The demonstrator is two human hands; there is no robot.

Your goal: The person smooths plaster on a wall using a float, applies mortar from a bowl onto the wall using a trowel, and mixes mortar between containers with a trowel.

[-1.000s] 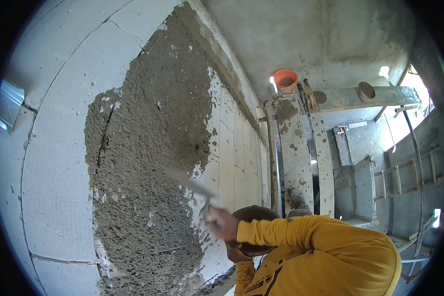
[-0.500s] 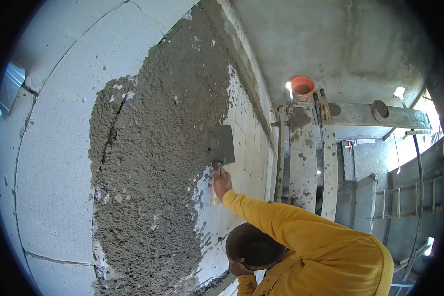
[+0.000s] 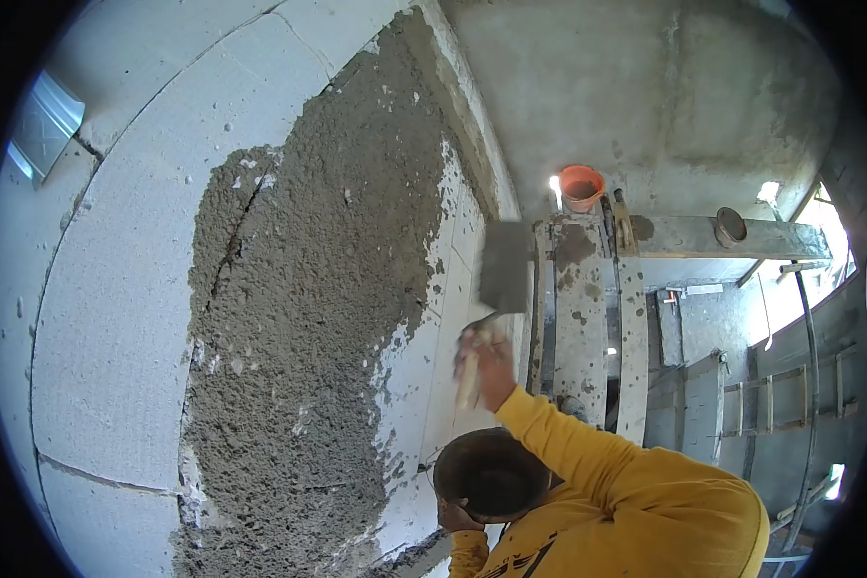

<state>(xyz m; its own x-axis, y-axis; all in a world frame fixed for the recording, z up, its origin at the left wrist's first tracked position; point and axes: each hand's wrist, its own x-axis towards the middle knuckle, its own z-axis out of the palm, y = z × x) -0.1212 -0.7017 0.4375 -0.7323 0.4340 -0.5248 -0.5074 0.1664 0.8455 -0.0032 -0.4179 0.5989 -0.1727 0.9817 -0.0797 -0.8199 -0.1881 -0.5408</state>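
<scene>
My right hand [image 3: 491, 368] grips the pale handle of a trowel [image 3: 504, 270]. Its flat rectangular grey blade points away from me, slightly blurred, just right of the bare white block wall [image 3: 450, 332]. Below it, my left hand [image 3: 457, 517] holds a dark round bowl [image 3: 482, 462] by its side, fingers partly hidden under the rim. The bowl's inside looks dark, and I cannot make out how much it contains. Rough wet grey mortar [image 3: 308, 299] covers a broad strip of the wall left of both hands, with a crack in its upper left part.
Mortar-spotted planks [image 3: 580, 337] form a scaffold on the right. An orange bucket [image 3: 582, 187], a wooden-handled tool [image 3: 625, 229] and a small round bowl [image 3: 730, 226] are at their far end. A metal piece [image 3: 48, 125] sits at upper left. A grey wall [image 3: 588, 87] stands behind.
My right hand and the trowel have swung right, off the mortar edge, and now hang near the planks. The bowl in my left hand shows more of its opening. The view has shifted slightly.
</scene>
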